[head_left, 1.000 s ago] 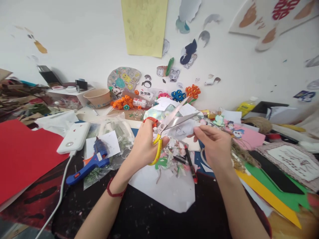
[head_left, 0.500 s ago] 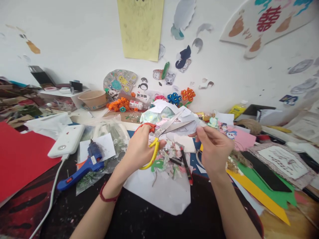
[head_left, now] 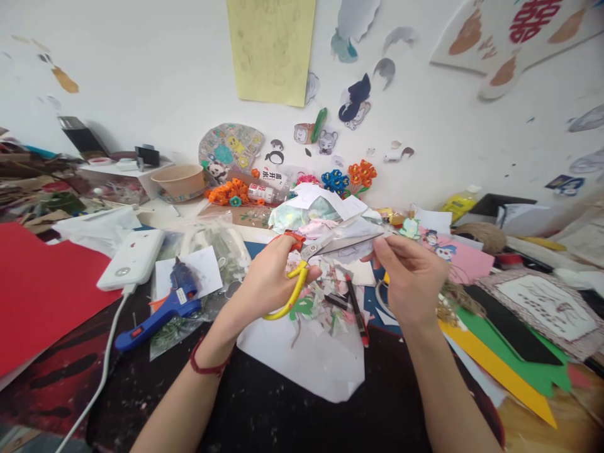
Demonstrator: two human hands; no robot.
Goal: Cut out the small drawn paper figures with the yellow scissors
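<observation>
My left hand [head_left: 268, 277] is closed around a pair of scissors [head_left: 298, 286] with one orange-red and one yellow handle loop. The metal blades point right, slightly apart, their tips close to my right fingers. My right hand [head_left: 410, 277] pinches a small piece of white paper [head_left: 387, 228] between thumb and fingertips; most of it is hidden by the fingers. Below the hands, paper scraps [head_left: 325, 296] in white, green and pink lie on a white sheet [head_left: 306, 358]. Among them rests a dark marker with red ends [head_left: 357, 311].
A blue glue gun [head_left: 163, 318] and a white power bank [head_left: 132, 261] with a cable lie at left, near red paper [head_left: 42, 289]. A tape roll [head_left: 383, 299] sits under my right hand. Green card [head_left: 519, 340] and yellow card [head_left: 500, 371] lie at right.
The scissor blades have closed partway, their tips staying by my right fingers. Both hands keep their grips. The whole view has shifted slightly.
</observation>
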